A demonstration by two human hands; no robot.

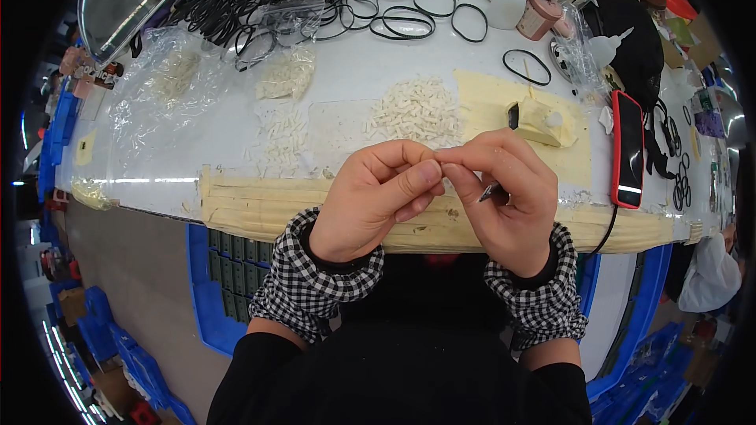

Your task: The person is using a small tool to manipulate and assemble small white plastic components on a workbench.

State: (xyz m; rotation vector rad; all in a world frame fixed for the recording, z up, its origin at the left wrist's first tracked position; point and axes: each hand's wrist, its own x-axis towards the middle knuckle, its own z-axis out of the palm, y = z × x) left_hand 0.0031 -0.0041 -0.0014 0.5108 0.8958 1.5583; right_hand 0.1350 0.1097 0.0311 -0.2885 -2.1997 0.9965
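Observation:
My left hand (382, 201) and my right hand (512, 197) meet above the near edge of the table. Thumb and forefinger of each are pinched together, tip to tip, around something too small to make out. A slim metal tool (490, 192) pokes out from under the curled fingers of my right hand; most of it is hidden. Just beyond the fingertips lies a heap of small white pieces (417, 110). More white pieces (282, 138) are scattered to its left, below an opened clear bag (287, 75) of them.
Black rubber loops (402, 24) lie tangled at the back. Another clear bag (169, 79) sits left. On the right are a small taped block (539, 122) and a red-cased phone (628, 149) with a cable. Beige tape (244, 201) covers the front edge; blue crates (206, 307) stand below.

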